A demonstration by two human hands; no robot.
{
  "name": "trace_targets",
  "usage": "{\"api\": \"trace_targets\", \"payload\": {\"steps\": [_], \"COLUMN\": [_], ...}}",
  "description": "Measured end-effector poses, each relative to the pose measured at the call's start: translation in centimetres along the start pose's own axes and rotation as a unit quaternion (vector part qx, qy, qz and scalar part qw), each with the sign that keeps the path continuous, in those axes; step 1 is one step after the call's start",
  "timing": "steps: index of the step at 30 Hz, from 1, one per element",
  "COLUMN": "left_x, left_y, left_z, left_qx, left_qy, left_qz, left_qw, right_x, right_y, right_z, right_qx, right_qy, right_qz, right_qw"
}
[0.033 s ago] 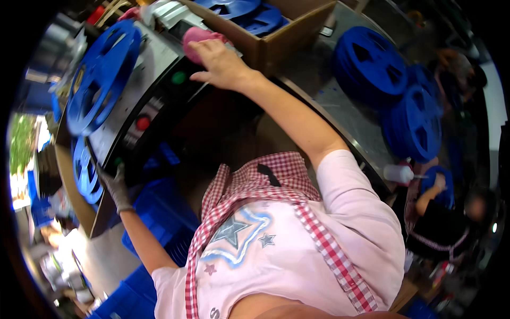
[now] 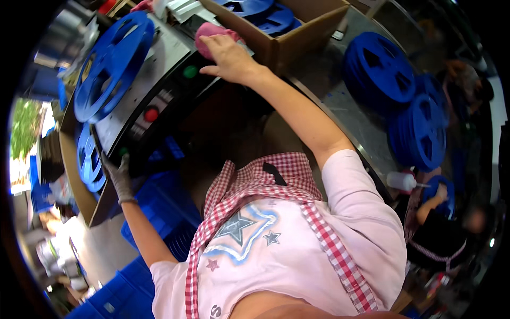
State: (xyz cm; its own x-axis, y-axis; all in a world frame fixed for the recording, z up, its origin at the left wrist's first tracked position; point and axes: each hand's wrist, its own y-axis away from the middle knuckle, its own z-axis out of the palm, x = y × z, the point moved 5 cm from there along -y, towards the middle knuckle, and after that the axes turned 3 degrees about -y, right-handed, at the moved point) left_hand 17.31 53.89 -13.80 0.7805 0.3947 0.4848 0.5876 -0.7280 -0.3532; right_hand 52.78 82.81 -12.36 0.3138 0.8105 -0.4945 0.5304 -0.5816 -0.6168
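Right hand (image 2: 229, 57): bare, pressing a pink cloth (image 2: 210, 33) on the machine panel (image 2: 159, 80), fingers grasping it.
Left hand (image 2: 118, 173): gloved, gripping the panel's lower edge.
Reels: 1 blue reel (image 2: 111, 66) mounted above.

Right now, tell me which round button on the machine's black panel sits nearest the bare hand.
The green button, just left of the right hand. The red button sits farther down the panel, toward the gloved left hand.
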Motion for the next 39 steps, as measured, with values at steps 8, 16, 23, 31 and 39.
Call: {"api": "trace_targets", "payload": {"steps": [8,16,23,31,39], "left_x": [1.1,-1.5,5.8,6.3,7.9], "left_y": [1.2,2.1,9.3,14.9,11.0], "left_z": [0.1,0.8,-1.4,1.2,-4.2], "left_qx": [0.042,0.056,0.149,-0.011,0.033], "left_qy": [0.040,0.063,0.121,0.212,0.199], "left_qz": [-0.080,-0.129,0.004,-0.061,0.002], "left_qw": [0.995,0.988,0.981,0.975,0.979], "right_x": [-0.2,-1.7,-4.5,-22.9,-34.2], "right_y": [-2.3,-1.9,9.1,5.1,1.3], "right_z": [5.0,4.5,2.6,-1.2,-9.0], "right_qx": [-0.099,-0.052,-0.067,-0.324,-0.099], "right_qy": [0.018,0.019,-0.197,-0.442,-0.388], "right_qz": [0.053,0.009,0.141,-0.097,-0.393], "right_qw": [0.994,0.998,0.968,0.831,0.828]}}
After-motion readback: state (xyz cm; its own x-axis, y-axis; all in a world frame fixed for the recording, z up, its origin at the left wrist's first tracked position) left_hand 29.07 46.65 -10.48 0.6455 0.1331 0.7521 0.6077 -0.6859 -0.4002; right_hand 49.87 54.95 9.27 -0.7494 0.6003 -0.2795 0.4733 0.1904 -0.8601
